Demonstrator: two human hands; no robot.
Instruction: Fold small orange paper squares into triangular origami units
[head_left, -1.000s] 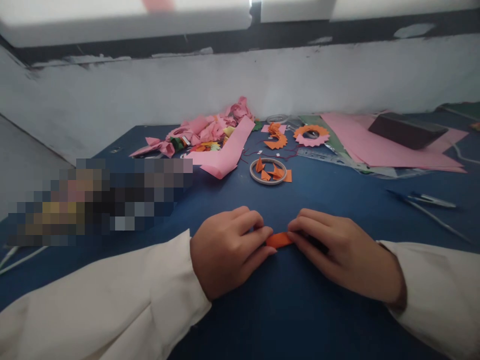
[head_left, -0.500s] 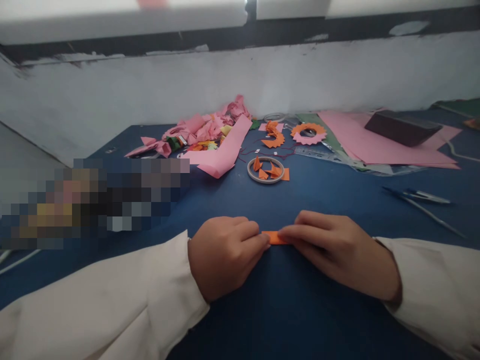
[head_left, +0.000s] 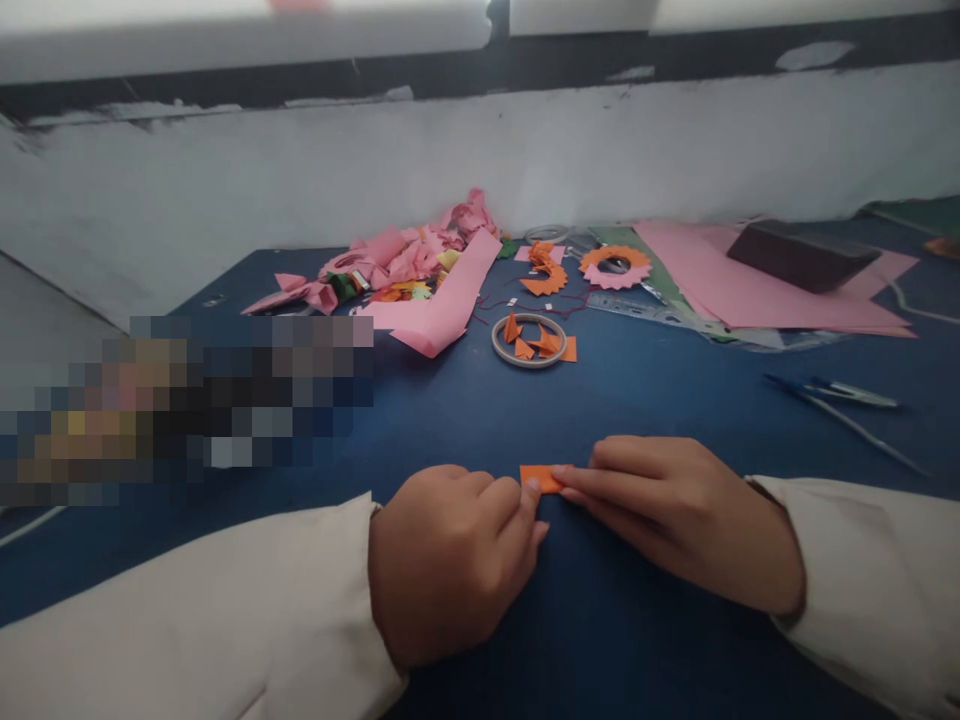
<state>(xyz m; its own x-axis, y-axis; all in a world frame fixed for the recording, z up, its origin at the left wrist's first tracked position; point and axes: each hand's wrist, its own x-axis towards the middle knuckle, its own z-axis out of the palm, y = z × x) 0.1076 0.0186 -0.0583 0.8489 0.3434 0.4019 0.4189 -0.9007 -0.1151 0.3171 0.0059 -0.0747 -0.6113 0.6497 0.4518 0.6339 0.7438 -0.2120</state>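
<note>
A small folded piece of orange paper (head_left: 537, 478) lies on the blue table between my two hands. My left hand (head_left: 456, 560) is closed, its fingers curled, with fingertips at the paper's near left edge. From the other side, my right hand (head_left: 679, 510) pinches the paper's right end between thumb and fingers. Beyond them, a tape ring (head_left: 497, 352) lies flat around several folded orange pieces (head_left: 524, 350). An orange paper square (head_left: 571, 349) sticks out at the ring's right side.
Crumpled pink paper scraps (head_left: 405, 257) and a long pink strip (head_left: 457, 300) lie at the back left. Folded paper rings (head_left: 616, 263) stand at the back. To the right are pink sheets (head_left: 697, 285) under a dark block (head_left: 802, 257), plus a pen (head_left: 855, 392). The left side is pixelated.
My left hand has shifted down toward me, its fingertips now at the paper's near edge. More of the orange paper shows. My right hand keeps its pinch with little movement.
</note>
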